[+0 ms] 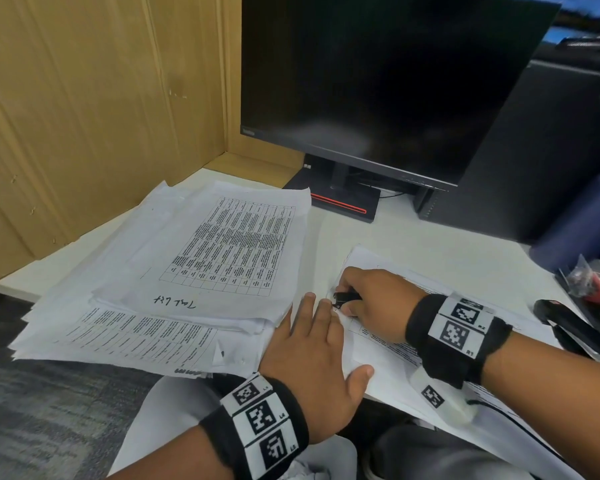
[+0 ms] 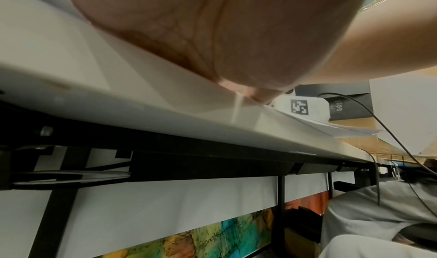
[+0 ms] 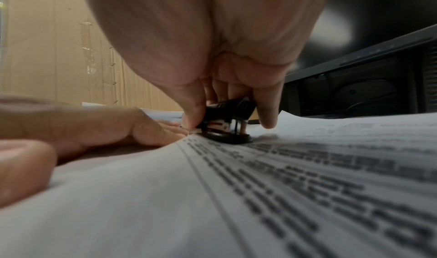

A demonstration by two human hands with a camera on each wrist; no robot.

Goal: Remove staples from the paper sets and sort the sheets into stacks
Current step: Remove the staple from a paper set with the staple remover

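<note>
Left hand (image 1: 312, 355) flat, pressing the paper set (image 1: 388, 351); right hand (image 1: 371, 303) pinching a black staple remover (image 3: 224, 125) at its corner.

Right hand (image 3: 212, 60) pinches black staple remover (image 3: 224, 125) against printed paper (image 3: 283, 187).

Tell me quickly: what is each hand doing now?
Left hand: open, pressing flat on the paper set.
Right hand: closed on the staple remover.

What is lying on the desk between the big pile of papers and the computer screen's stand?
Nothing: in the head view, only a strip of bare white desk separates the paper pile from the monitor stand.
</note>
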